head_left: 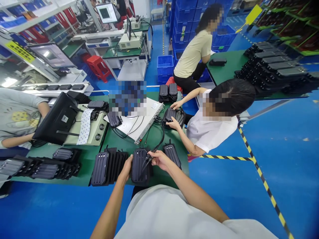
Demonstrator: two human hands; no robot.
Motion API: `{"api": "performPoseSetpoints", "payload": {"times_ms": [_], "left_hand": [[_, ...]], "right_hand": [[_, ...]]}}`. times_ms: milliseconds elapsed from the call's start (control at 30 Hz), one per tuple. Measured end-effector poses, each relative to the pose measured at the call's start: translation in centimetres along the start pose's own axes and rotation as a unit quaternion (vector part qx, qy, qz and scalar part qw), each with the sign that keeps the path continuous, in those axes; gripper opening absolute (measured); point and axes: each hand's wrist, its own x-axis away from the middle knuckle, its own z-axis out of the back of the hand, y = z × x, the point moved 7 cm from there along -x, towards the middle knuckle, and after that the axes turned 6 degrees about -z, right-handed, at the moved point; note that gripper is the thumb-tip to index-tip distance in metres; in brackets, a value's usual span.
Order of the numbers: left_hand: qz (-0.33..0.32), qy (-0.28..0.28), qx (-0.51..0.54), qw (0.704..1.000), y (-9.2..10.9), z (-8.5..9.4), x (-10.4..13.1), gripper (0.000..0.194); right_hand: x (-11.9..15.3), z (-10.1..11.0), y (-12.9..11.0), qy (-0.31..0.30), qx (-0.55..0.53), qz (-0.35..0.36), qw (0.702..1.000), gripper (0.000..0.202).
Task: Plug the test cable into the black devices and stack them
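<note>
A black ribbed device [140, 162], like a power bank, stands on the green table in front of me, with small light spots at its top end. My left hand [127, 168] grips its left edge; some of the fingers are hidden. Black cables [149, 158] with plug ends are pinched in my right hand [159, 160], just over the device's upper right part. These cables run back towards a flat white instrument [142, 124]. To the left of my left hand stands a row of similar devices [107, 167]. Another one [172, 155] lies right of my right hand.
A co-worker [211, 122] across the right corner handles similar devices [171, 114]. More devices lie in stacks at the left [46, 171] and in two piles [168, 92] at the back. A monitor [58, 119] and a beige instrument [96, 134] occupy the left table.
</note>
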Motion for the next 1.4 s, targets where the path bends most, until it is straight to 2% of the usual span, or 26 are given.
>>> {"api": "performPoseSetpoints", "payload": {"times_ms": [67, 133, 200, 300, 400, 500, 767, 867, 1067, 1400], "left_hand": [[-0.081, 0.048, -0.083, 0.992, 2.1, 1.6, 0.6, 0.054], [-0.174, 0.069, -0.173, 0.967, 4.8, 2.2, 2.2, 0.051], [-0.227, 0.041, -0.226, 0.946, 6.9, 1.2, 4.2, 0.046], [-0.242, -0.012, -0.277, 0.930, 8.6, -1.4, 6.4, 0.035], [-0.218, -0.034, -0.310, 0.925, 8.7, -3.8, 6.9, 0.033], [-0.203, -0.035, -0.311, 0.928, 8.4, -4.8, 6.4, 0.036], [-0.186, -0.046, -0.299, 0.935, 8.2, -5.3, 5.4, 0.035], [-0.188, -0.036, -0.335, 0.922, 8.6, -5.3, 6.0, 0.033], [-0.176, -0.037, -0.446, 0.877, 8.9, -6.0, 6.6, 0.031], [-0.146, 0.009, -0.455, 0.879, 8.3, -6.7, 6.3, 0.020]], "right_hand": [[0.0, 0.0, 0.1, -0.006, -0.008, 0.000, 1.000, 0.044], [-0.1, -0.1, 0.1, -0.018, -0.019, 0.001, 1.000, 0.047], [-0.3, -0.2, 0.0, -0.032, -0.026, 0.004, 0.999, 0.048], [-0.5, -0.2, 0.0, -0.028, -0.027, 0.011, 0.999, 0.045], [-0.5, -0.1, 0.0, -0.015, -0.031, 0.014, 0.999, 0.043], [-0.5, -0.4, 0.2, -0.014, -0.035, 0.021, 0.999, 0.042], [-0.3, -1.0, 0.3, 0.004, -0.049, 0.057, 0.997, 0.041], [0.1, -1.2, 0.0, -0.002, -0.051, 0.060, 0.997, 0.041], [0.0, -1.5, -0.3, -0.014, -0.055, 0.057, 0.997, 0.044], [-0.5, -1.3, 0.3, 0.007, -0.066, 0.088, 0.994, 0.039]]}}
